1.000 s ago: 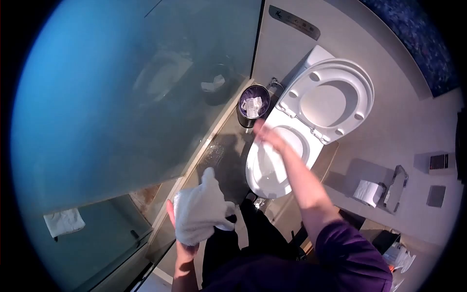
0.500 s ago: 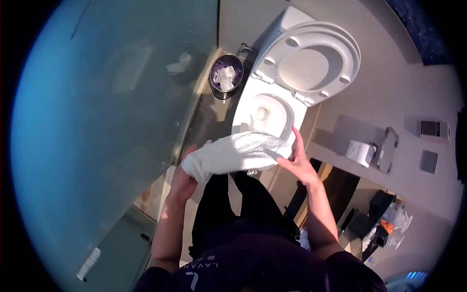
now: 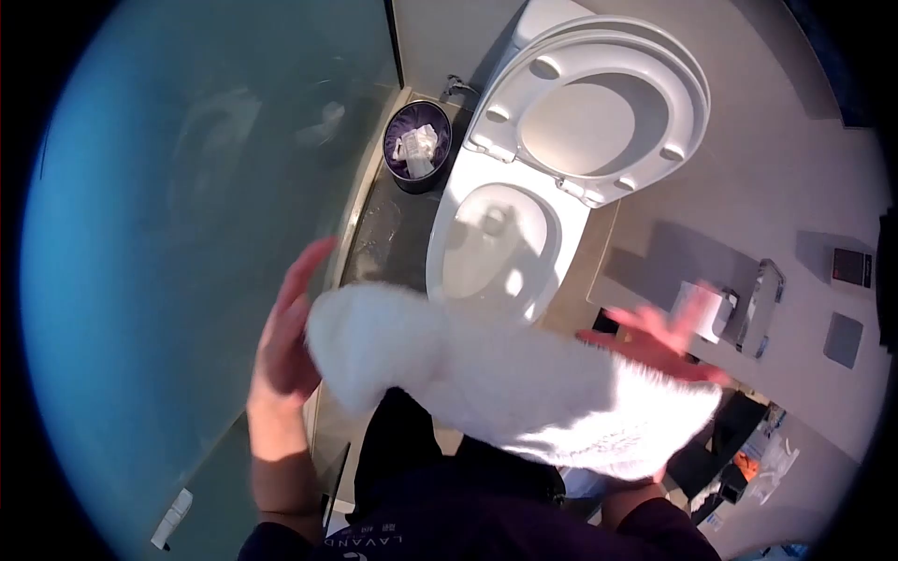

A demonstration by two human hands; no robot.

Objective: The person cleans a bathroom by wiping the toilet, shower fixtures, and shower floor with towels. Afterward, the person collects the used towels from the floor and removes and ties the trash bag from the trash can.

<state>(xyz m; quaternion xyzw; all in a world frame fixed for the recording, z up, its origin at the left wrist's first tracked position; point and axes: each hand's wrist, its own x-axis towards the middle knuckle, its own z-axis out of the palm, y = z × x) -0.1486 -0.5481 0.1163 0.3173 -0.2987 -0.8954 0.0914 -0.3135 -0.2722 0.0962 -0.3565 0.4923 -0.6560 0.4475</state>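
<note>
A white towel [image 3: 533,383], loosely bunched and blurred by motion, stretches between my two hands in front of my legs. Its rounded left end is beside my left hand [image 3: 288,341], whose fingers are extended upward; whether the palm touches the cloth I cannot tell. My right hand [image 3: 659,337] is at the towel's upper right edge, fingers spread apart and blurred. The towel covers most of my right forearm. Beyond the towel stands a white toilet bowl [image 3: 444,220] with its seat and lid [image 3: 687,93] raised.
A dark bin [image 3: 412,182] with a purple liner and white paper stands left of the toilet. A glass panel [image 3: 187,234] runs along the left. On the right wall are a toilet paper roll [image 3: 702,313] and a metal bar [image 3: 762,309]. A cluttered shelf is at lower right.
The towel has spread out, its right end swinging down and right over my right forearm. My hands have moved apart, and their fingers have straightened.
</note>
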